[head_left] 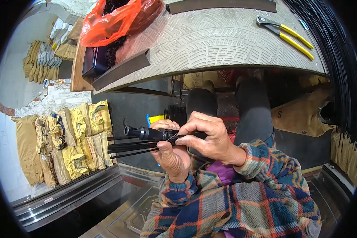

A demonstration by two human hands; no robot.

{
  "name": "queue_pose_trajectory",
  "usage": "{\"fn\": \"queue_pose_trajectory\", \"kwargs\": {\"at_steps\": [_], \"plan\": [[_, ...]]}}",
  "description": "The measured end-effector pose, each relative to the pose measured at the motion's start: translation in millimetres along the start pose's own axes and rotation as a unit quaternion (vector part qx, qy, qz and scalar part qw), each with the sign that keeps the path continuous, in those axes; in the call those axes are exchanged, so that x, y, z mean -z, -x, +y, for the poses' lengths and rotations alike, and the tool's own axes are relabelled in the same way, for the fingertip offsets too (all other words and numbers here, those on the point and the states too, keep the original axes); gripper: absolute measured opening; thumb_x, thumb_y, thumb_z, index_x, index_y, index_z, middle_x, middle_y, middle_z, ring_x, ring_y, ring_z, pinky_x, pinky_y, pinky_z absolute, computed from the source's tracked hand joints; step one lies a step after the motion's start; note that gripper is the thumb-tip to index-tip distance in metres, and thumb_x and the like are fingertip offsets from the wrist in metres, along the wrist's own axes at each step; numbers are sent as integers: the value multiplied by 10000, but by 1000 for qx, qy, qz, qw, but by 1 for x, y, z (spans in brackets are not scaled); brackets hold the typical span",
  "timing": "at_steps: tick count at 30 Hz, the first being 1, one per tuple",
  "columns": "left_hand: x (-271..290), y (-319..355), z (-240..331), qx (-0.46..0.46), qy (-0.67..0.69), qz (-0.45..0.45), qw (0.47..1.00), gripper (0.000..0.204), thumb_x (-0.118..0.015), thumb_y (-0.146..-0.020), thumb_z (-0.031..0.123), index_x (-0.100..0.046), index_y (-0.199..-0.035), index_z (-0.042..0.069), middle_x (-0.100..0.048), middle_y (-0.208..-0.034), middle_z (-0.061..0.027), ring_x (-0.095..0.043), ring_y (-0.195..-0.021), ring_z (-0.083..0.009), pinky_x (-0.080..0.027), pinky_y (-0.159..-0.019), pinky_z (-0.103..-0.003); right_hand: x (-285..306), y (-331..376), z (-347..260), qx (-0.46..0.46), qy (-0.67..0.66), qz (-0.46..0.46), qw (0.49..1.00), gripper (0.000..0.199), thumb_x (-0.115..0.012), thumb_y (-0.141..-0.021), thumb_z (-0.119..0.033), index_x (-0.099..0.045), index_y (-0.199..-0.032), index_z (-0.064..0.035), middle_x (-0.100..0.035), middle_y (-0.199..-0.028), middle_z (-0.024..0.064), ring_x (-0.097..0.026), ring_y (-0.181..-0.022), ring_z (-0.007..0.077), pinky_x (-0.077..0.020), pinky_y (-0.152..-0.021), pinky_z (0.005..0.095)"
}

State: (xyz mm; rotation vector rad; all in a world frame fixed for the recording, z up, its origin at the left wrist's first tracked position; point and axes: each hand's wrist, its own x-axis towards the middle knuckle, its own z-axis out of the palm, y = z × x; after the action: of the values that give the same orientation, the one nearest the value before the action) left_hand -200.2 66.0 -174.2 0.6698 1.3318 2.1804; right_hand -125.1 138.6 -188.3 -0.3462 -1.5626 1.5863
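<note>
Above my lap, my left hand (pixel 174 158) is closed around a bundle of thin black rods (pixel 133 147), which stick out to the left. Along the top of the bundle lies a black tubular piece (pixel 150 134) with a narrower, open-looking end. My right hand (pixel 208 137) meets the left one, its thumb and forefinger pinched together at the inner end of the black piece. What sits between those fingertips is too small to make out.
A grey patterned tabletop (pixel 210 43) holds yellow-handled pliers (pixel 291 37), dark metal bars (pixel 125 71) and an orange plastic bag (pixel 111 25) over a dark box (pixel 93 63). Long black rods (pixel 341 59) hang at the right. Brown paper packages (pixel 29 150) lie on the left.
</note>
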Motion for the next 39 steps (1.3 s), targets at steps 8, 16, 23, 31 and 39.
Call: {"fn": "queue_pose_trajectory", "kwargs": {"at_steps": [8,16,23,31,39], "plan": [[-3,1,0,-91,-95,11,991,514,-525,-819,529,-470,-907,25,-421,-843,-44,-426,-819,-145,-374,-768,-286,6,-9,-4,-55,-86,-55,993,114,-720,-676,-27,-650,-761,3,-594,-684,56,-543,-600,107,-411,-520,233],[-10,0,-2,-127,-116,-15,985,535,-453,-838,559,-401,-885,28,-365,-819,-46,-384,-715,-137,-366,-687,-284,-5,6,-11,-79,-48,8,996,208,-753,-651,-58,-595,-780,-20,-570,-708,53,-540,-628,105,-421,-549,229],[-14,2,-1,-142,-115,-36,983,508,-418,-856,558,-380,-801,55,-349,-775,-35,-376,-697,-132,-354,-673,-274,-2,10,1,-48,-100,-27,993,249,-775,-630,-86,-563,-755,-44,-478,-866,50,-476,-832,127,-396,-731,242],[-16,4,-5,-166,-129,-49,976,508,-375,-870,566,-403,-809,62,-354,-771,-30,-385,-692,-134,-352,-672,-258,8,0,9,-222,-318,-104,916,281,-761,-665,-77,-491,-741,-62,-431,-879,25,-447,-819,92,-390,-730,231],[-16,-5,-2,-180,-195,-154,952,228,-557,-751,71,-426,-934,37,-428,-859,-65,-424,-785,-147,-358,-753,-288,22,-11,9,-248,-340,-140,896,248,-706,-731,-88,-460,-762,-72,-491,-828,-2,-462,-806,71,-405,-726,228]]}}
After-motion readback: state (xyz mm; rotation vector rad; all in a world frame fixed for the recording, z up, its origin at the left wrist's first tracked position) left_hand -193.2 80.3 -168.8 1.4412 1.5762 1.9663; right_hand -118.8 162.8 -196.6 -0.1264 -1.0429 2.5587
